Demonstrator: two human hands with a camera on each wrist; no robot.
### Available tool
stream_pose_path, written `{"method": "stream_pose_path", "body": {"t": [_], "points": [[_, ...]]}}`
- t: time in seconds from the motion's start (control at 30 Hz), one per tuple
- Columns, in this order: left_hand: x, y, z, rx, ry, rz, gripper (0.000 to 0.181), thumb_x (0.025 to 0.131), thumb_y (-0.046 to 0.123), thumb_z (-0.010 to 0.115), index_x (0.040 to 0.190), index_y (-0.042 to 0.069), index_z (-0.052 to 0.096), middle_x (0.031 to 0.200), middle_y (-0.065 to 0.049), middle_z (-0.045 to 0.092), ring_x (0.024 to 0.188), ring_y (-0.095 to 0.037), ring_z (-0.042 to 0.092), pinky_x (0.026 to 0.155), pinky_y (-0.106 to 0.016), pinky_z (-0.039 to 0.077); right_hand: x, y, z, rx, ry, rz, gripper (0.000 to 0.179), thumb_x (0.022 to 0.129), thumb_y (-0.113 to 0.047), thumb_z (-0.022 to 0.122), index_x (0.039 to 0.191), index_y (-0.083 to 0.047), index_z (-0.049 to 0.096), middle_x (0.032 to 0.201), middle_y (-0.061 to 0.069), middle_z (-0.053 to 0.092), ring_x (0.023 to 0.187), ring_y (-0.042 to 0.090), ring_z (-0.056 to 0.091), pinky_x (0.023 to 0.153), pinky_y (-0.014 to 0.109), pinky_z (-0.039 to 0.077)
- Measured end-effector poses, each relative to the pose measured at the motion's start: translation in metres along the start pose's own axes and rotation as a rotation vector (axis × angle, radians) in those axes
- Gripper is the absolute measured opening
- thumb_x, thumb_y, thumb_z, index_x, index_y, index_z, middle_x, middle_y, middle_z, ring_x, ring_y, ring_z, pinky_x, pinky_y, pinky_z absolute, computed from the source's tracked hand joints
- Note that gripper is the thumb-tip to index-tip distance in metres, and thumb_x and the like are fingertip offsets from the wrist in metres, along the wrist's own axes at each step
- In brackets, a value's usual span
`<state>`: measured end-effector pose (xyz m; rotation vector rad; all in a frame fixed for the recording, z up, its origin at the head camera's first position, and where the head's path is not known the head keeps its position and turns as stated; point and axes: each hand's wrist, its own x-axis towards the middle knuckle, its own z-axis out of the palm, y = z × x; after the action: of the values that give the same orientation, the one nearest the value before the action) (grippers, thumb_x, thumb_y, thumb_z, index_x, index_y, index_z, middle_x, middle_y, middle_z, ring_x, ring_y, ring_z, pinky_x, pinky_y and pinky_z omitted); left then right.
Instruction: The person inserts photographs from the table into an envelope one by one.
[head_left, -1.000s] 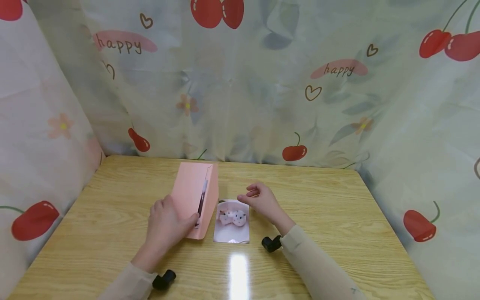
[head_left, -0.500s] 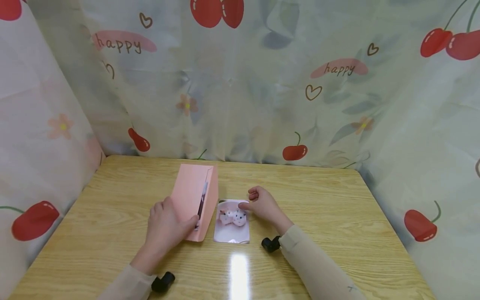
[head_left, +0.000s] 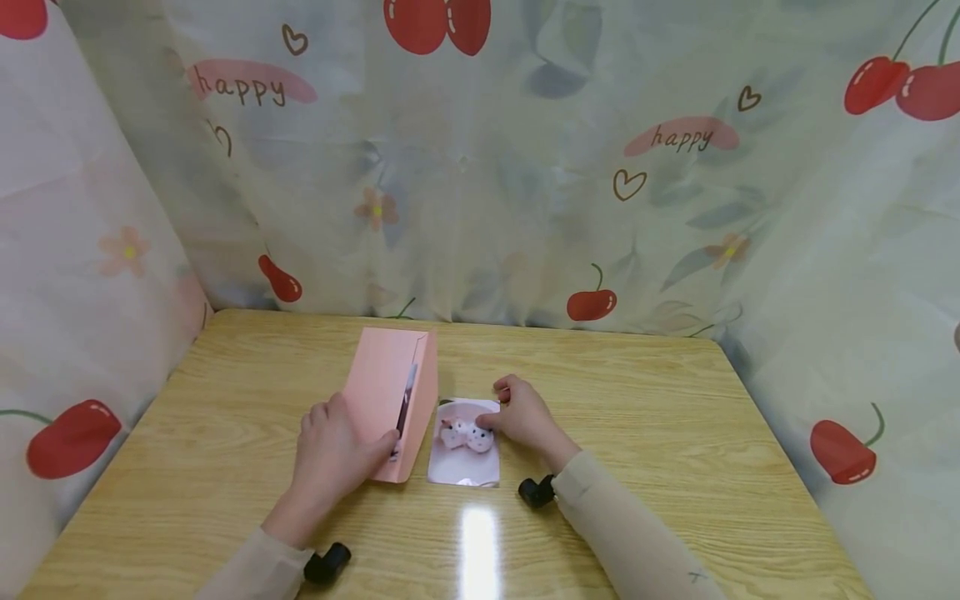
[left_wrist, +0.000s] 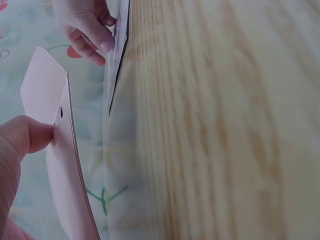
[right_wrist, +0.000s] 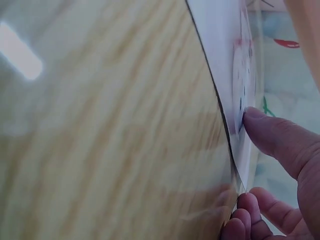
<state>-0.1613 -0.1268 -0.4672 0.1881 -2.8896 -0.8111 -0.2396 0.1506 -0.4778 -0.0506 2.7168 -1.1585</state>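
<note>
In the head view my left hand [head_left: 330,446] grips a pink envelope [head_left: 378,375] by its near part, thumb at the mouth. A long opening shows a strip of a printed picture [head_left: 407,400] inside. To its right a photo card [head_left: 450,468], printed with two white spotted round shapes, lies on the table. My right hand [head_left: 528,421] is at the card's right edge, thumb on the printed face. In the right wrist view the thumb [right_wrist: 270,131] presses the card [right_wrist: 220,55] and the curled fingertips [right_wrist: 245,202] meet its edge; how far they reach beneath is hidden.
The wood-grain table [head_left: 615,400] has a glossy top with a bright reflection near the front. A cherry-print curtain [head_left: 480,217] closes off the back and both sides. Black wrist cameras, left [head_left: 327,564] and right [head_left: 537,492], sit by the sleeves.
My right hand has come down from above the card's upper right corner to its right edge, the thumb now on the face. The left hand and envelope have barely moved.
</note>
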Motion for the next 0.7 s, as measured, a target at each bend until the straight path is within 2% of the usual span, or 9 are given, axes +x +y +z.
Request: {"method": "stream_pose_path", "body": {"t": [0.4,0.7], "points": [[-0.0016,0.0016,0.0001,-0.009,-0.021,-0.019,0.095,0.071,0.058,0.071,0.127,-0.011,0.038,0.114,-0.030,0.045,0.105,-0.042,0.043,0.086,-0.055,0.037,-0.0011,-0.0001,0.0032,-0.058,0.009,-0.027,0.057,0.074,-0.027,0.085,0.119,-0.009,0.056,0.106,0.010,0.054,0.093,0.024,0.054,0.084,0.040,0.045],[-0.0022,0.0035,0.0003,-0.005,-0.042,-0.023,0.097,0.072,0.060,0.070,0.130,-0.010,0.036,0.115,-0.029,0.044,0.104,-0.040,0.042,0.086,-0.053,0.038,-0.0061,-0.0035,-0.0001,-0.064,0.029,-0.009,0.054,0.077,-0.022,0.082,0.121,-0.008,0.054,0.104,0.011,0.051,0.090,0.025,0.052,0.080,0.039,0.046]]}}
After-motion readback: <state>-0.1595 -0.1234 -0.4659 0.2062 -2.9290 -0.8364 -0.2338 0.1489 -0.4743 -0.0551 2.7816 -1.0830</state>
